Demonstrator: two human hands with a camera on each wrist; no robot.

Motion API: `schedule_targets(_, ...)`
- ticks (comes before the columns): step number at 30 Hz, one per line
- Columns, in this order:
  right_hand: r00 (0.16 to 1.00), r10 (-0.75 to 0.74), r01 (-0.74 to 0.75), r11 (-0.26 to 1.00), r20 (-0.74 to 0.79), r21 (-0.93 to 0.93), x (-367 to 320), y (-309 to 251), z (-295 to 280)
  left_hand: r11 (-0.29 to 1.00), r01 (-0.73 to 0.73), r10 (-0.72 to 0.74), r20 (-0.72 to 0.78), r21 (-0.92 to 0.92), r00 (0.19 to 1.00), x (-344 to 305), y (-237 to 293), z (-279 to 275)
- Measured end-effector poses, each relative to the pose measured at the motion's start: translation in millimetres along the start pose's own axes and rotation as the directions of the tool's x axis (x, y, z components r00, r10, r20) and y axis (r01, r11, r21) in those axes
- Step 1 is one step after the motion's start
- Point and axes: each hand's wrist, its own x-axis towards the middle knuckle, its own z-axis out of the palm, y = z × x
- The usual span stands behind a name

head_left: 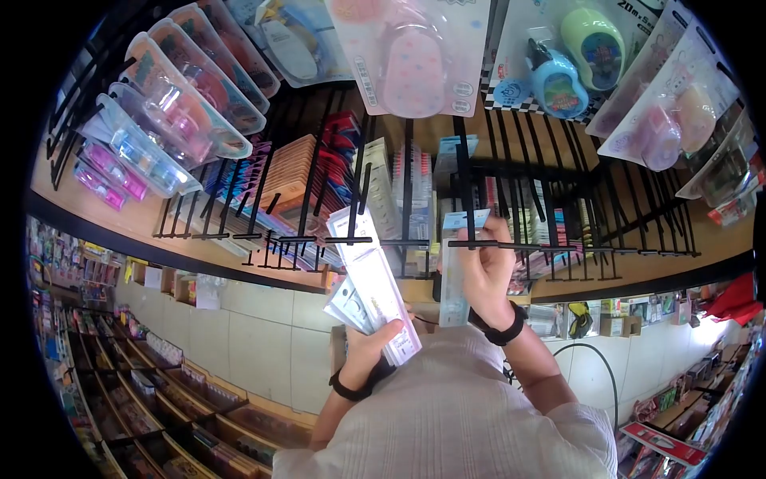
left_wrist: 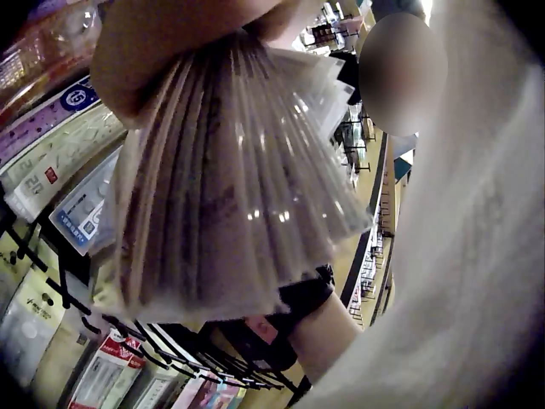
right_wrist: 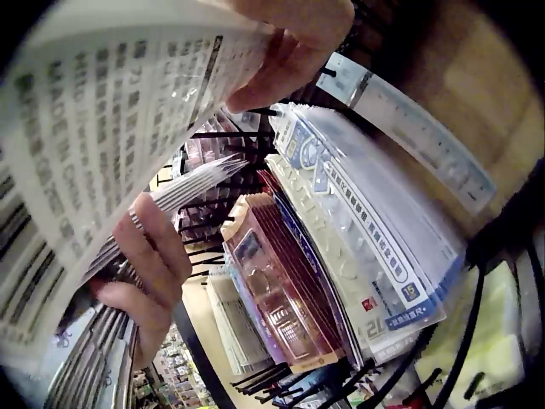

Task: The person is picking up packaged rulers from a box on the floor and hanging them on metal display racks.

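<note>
My left hand (head_left: 369,349) grips a fanned bundle of long, flat packets (head_left: 375,279) in clear sleeves, thumb across the front. Several sleeve edges of the bundle spread below the hand in the left wrist view. At the rack's front, my right hand (head_left: 491,267) pinches a long, pale blue and white flat packet (head_left: 455,283) near its top, beside a hook end (head_left: 471,243). Small dark print covers the packet's face (right_wrist: 128,128) in the right wrist view. There, the left hand (right_wrist: 149,273) shows behind it with its bundle.
Black wire hooks (head_left: 407,242) jut toward me, hung with packs, including ruler packs (right_wrist: 358,230) and brown-orange packs (right_wrist: 281,290). Blister packs (head_left: 411,64) hang higher up. One clear ruler (right_wrist: 417,128) hangs apart. Behind me lie a tiled floor (head_left: 255,319) and shelves with compartments (head_left: 152,391).
</note>
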Motion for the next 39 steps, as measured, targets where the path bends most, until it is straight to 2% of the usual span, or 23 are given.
schedule_targets(5, 1.0, -0.018, 0.018, 1.0, -0.006, -0.014, 1.8, 0.9, -0.4, 1.0, -0.003, 0.003, -0.007, -0.012, 1.0, -0.9, 3.8, -0.5)
schedule_targets(8, 0.999, 0.03, -0.03, 0.999, -0.031, -0.022, 3.2, 3.1, 0.3, 1.0, -0.001, 0.001, -0.008, -0.022, 1.0, -1.4, 4.1, 0.0)
schedule_targets(10, 0.99, -0.122, 0.109, 0.98, -0.07, -0.169, 12.4, 14.8, -1.5, 0.998, 0.0, 0.0, 0.007, -0.063, 1.0, -1.1, 4.0, -1.4)
schedule_targets(11, 0.99, -0.122, 0.109, 0.979, -0.07, -0.17, 17.6, 21.9, -3.9, 0.995, 0.005, -0.003, 0.022, -0.104, 1.0, -0.8, 4.1, -2.7)
schedule_targets(13, 0.988, -0.145, 0.119, 0.931, -0.05, -0.346, 30.0, 28.7, -9.3, 0.995, 0.015, -0.011, 0.032, -0.094, 0.999, -0.4, 3.6, -5.0)
schedule_targets(14, 0.988, -0.145, 0.119, 0.931, -0.05, -0.346, 35.5, 28.5, -11.4, 0.996, 0.024, -0.021, 0.034, -0.087, 0.999, -0.7, 3.1, -5.3)
schedule_targets(16, 0.996, -0.08, 0.085, 0.911, 0.03, -0.403, 43.9, 19.1, -9.7, 0.995, 0.039, -0.034, 0.06, -0.089, 0.998, -0.5, 5.7, -3.2)
schedule_targets(17, 0.999, -0.048, 0.048, 0.923, 0.008, -0.382, 43.5, 23.0, -10.7, 0.994, 0.054, -0.046, 0.085, -0.092, 0.995, 0.2, 6.4, -1.6)
schedule_targets(20, 0.998, -0.07, 0.064, 0.943, -0.006, -0.328, 48.0, 10.6, -8.6, 0.994, 0.039, -0.023, 0.144, -0.106, 0.989, 2.2, 4.2, 1.4)
schedule_targets(22, 1.0, -0.019, 0.021, 0.935, 0.01, -0.355, 48.2, 15.9, -16.1, 0.993, 0.051, -0.033, 0.164, -0.108, 0.986, 1.8, 4.8, 5.6)
schedule_targets(24, 0.998, -0.042, 0.025, 0.942, -0.043, -0.335, 52.2, 18.7, -16.2, 0.993, 0.059, -0.039, 0.19, -0.103, 0.981, 1.7, 6.8, 8.4)
schedule_targets(25, 0.994, -0.087, 0.05, 0.908, -0.07, -0.417, 50.0, 10.6, -9.9, 0.993, 0.068, -0.049, 0.196, -0.095, 0.979, 1.2, 6.5, 10.2)
schedule_targets(26, 0.994, -0.087, 0.05, 0.908, -0.07, -0.417, 48.9, 10.5, -10.1, 0.994, 0.072, -0.053, 0.202, -0.086, 0.978, 1.6, 6.7, 10.9)
schedule_targets(28, 0.926, -0.378, 0.26, 0.642, -0.003, -0.721, 46.0, 5.8, -8.5, 0.994, 0.073, -0.054, 0.215, -0.08, 0.975, 3.7, 3.8, 11.0)
schedule_targets(29, 0.877, -0.479, 0.263, 0.546, -0.039, -0.795, 38.2, -1.6, -4.3, 0.995, 0.07, -0.052, 0.227, -0.071, 0.972, 4.5, 2.6, 11.2)
schedule_targets(30, 0.878, -0.478, 0.262, 0.546, -0.039, -0.796, 29.0, -3.7, -5.0, 0.995, 0.071, -0.053, 0.227, -0.072, 0.972, 4.6, 3.0, 12.6)
schedule_targets(32, 0.89, -0.442, 0.386, 0.603, 0.11, -0.699, 10.4, -7.0, -7.6, 0.994, 0.081, -0.062, 0.246, -0.071, 0.967, 3.9, 4.1, 16.5)
schedule_targets(33, 0.957, -0.246, 0.287, 0.763, 0.152, -0.579, 3.5, -11.5, -6.8, 0.994, 0.086, -0.066, 0.245, -0.072, 0.967, 3.7, 4.5, 17.1)
schedule_targets(34, 0.974, -0.047, 0.145, 0.88, 0.22, -0.452, -3.4, -15.5, -4.4, 0.995, 0.096, -0.09, 0.27, -0.008, 0.959, 3.7, 5.0, 16.9)
schedule_targets(35, 0.973, 0.145, -0.077, 0.938, 0.18, -0.339, -11.5, -15.8, -0.3, 0.993, 0.103, -0.115, 0.293, 0.056, 0.949, 3.2, 5.0, 16.4)
schedule_targets(36, 0.964, 0.222, -0.183, 0.954, 0.146, -0.239, -13.4, -18.3, 4.0, 0.992, 0.108, -0.121, 0.294, 0.059, 0.948, 3.2, 2.9, 15.8)
schedule_targets(39, 0.962, 0.245, -0.204, 0.938, 0.119, -0.281, -13.1, -18.1, 0.3, 0.994, 0.08, -0.1, 0.297, 0.081, 0.95, 5.0, -2.7, 16.0)
